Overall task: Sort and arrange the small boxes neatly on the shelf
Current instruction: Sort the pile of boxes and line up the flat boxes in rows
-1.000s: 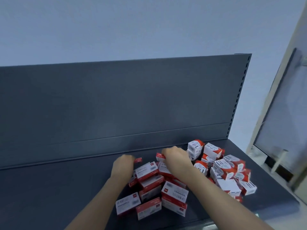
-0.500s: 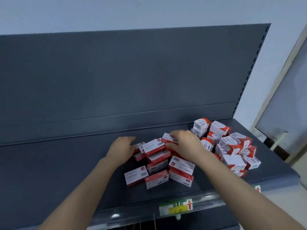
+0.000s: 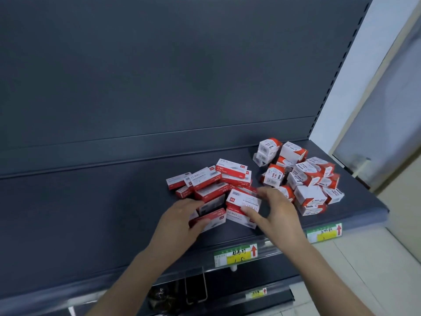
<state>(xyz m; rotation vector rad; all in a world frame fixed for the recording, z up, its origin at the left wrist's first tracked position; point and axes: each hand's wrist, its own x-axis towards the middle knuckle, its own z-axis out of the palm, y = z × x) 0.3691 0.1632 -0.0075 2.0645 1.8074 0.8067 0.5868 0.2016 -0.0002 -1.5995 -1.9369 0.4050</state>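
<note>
Boxes of two kinds, both heaps sitting on the right half of the shelf (image 3: 91, 213): flat boxes (image 3: 218, 185) jumbled near the middle, chunkier boxes (image 3: 305, 176) dumped just beside them toward the right end. Compared with half a second back, both hands pulled off the rear of the flat pile and down onto its front row. Left hand (image 3: 180, 222) now curled round the front-left box (image 3: 208, 221), thumb on its near face; right hand (image 3: 278, 213) pinching the white-topped box (image 3: 243, 201) next to it, thumb in front, fingers behind. Nothing lifted yet as far as can be told, nothing lined up either, so probably just the start of pulling flat ones out for a row, sorting barely begun. Plenty of bare dark shelf off to the left for that. Behind, a dark back panel (image 3: 159, 76); along the front lip, yellow price tags (image 3: 235, 255); further right, pale wall (image 3: 373, 42) and some greyish door or panel, hard to tell which.
</note>
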